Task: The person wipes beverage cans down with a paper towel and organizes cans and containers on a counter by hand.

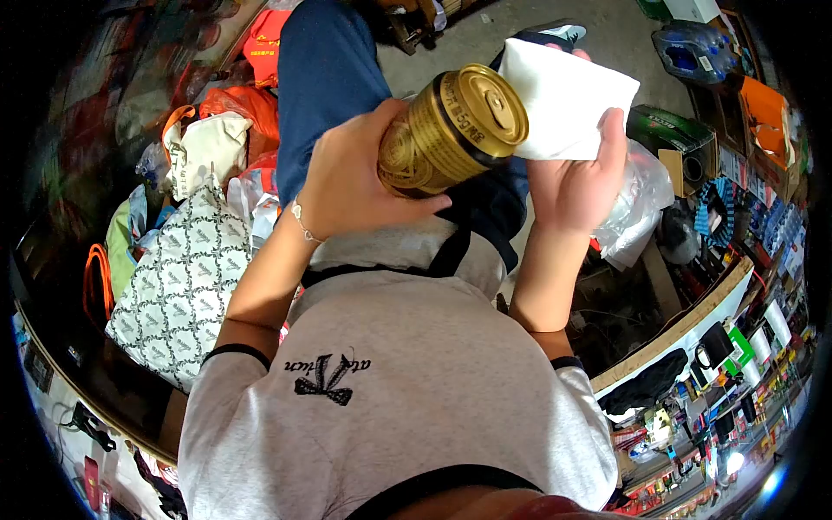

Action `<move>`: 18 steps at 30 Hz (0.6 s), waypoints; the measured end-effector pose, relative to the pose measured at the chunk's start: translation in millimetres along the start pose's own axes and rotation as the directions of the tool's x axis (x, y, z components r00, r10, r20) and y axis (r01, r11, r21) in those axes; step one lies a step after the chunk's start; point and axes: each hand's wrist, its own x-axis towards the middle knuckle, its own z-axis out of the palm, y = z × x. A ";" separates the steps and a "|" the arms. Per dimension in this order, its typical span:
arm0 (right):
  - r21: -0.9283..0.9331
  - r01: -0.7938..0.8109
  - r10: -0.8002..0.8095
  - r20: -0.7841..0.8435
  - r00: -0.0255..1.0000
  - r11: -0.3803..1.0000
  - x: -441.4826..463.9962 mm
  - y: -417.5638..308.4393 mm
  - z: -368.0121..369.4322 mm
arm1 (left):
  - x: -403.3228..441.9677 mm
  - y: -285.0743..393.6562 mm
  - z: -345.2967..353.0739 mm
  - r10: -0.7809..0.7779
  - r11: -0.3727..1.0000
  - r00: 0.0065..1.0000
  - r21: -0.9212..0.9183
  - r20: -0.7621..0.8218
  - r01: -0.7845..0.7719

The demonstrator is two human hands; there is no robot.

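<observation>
My left hand (351, 169) is wrapped round a gold beverage can (433, 134), its thumb along the can's lower side. The can is tilted, with its top turned up and to the right; the tab lies flat and the lid looks sealed. My right hand (576, 178) is palm up, holding a folded white tissue (563, 100). Its thumb presses the tissue's right edge, while most of the fingers are hidden beneath. The tissue's left corner is close beside the can's top; I cannot tell whether they touch.
Bags, including a patterned white one (186, 286) and a red one (243, 117), are piled to the left. Right are a clear plastic bag (637, 204), a green box (672, 130), wrapped bottles (693, 52) and a wooden-edged counter (676, 325) near crowded goods.
</observation>
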 end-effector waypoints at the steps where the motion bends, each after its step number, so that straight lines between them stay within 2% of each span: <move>1: 0.000 -0.001 0.001 0.001 1.000 1.000 -2.7 0.8 -0.9 | -0.1 -0.7 -0.2 -0.001 1.000 1.000 0.000 -0.001 0.001; 2: -0.250 0.053 -0.028 0.100 0.995 0.967 -6.0 2.6 -3.9 | 0.3 -1.9 -0.3 0.018 0.996 0.999 0.086 -0.047 -0.014; 3: -0.478 0.127 -0.032 0.201 0.979 0.869 -8.9 4.9 -6.9 | 0.3 -2.7 -0.7 0.041 0.985 0.995 0.173 -0.091 -0.025; 5: -0.751 0.366 -0.177 0.323 0.930 0.550 -12.2 12.8 -11.3 | 0.1 -1.9 -2.2 0.050 0.977 0.993 0.211 -0.110 -0.026; 7: -0.795 0.582 -0.239 0.540 0.807 0.172 -13.7 14.4 -10.0 | -0.2 -0.7 -4.3 0.062 0.968 0.990 0.249 -0.128 -0.029; 8: -0.794 0.584 -0.241 0.541 0.806 0.170 -15.5 13.1 -8.2 | -1.4 0.2 -5.5 0.058 0.960 0.991 0.279 -0.119 -0.023; 10: -0.805 0.593 -0.223 0.583 0.781 -0.024 -19.1 9.0 -3.5 | -3.8 4.1 -6.7 0.055 0.951 0.992 0.308 -0.112 -0.018; 11: -0.803 0.595 -0.224 0.585 0.780 -0.024 -19.1 8.5 -3.5 | -5.2 7.5 -6.6 0.033 0.939 0.991 0.345 -0.129 0.013; 13: -0.822 0.558 -0.215 0.528 0.821 0.113 -18.9 8.2 -3.3 | -6.8 9.5 -5.9 0.013 0.923 0.988 0.382 -0.151 0.046; 14: -0.820 0.561 -0.213 0.531 0.820 0.114 -19.5 8.3 -1.9 | -8.6 9.0 -5.0 0.005 0.918 0.991 0.393 -0.136 0.049; 16: -0.775 0.511 -0.227 0.459 0.859 0.370 -19.2 7.2 2.4 | -10.2 7.2 -2.8 -0.003 0.913 0.992 0.405 -0.128 0.055; 17: -0.774 0.513 -0.224 0.462 0.858 0.371 -19.1 5.4 4.6 | -10.7 6.0 -1.0 0.047 0.911 0.988 0.412 -0.149 0.019; 18: -0.767 0.564 -0.216 0.521 0.826 0.305 -19.4 2.9 6.6 | -11.3 5.1 0.4 0.097 0.908 0.981 0.419 -0.167 -0.018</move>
